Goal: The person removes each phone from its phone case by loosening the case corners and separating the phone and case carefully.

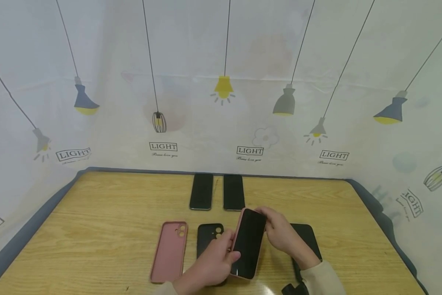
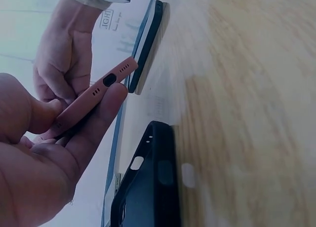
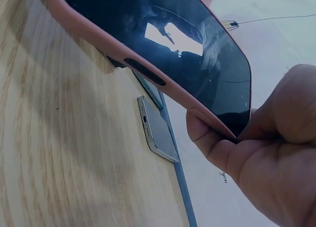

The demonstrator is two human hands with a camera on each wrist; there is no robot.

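Nearest us, we see the phone (image 1: 251,243), in a pink case (image 3: 103,44), raised and tilted over the table (image 1: 95,229) between two hands. The left hand (image 1: 215,258) grips its lower left side, thumb over the screen's edge and fingers beneath; the right hand (image 1: 281,233) pinches the upper right corner between thumb and curled fingers. Both wrists angle inward from pale sleeves (image 1: 324,278). Partly behind the left hand we find a black case (image 1: 208,235), with a second pink case (image 1: 169,254) to its left; a dark phone-shaped thing (image 1: 305,233) lies beyond the right forearm. Farther off, two dark phones (image 1: 201,191) lie side by side. On the wall sheet (image 1: 191,49) we read "LIGHT" several times; the script beneath is mostly too small for us, though "you" shows.
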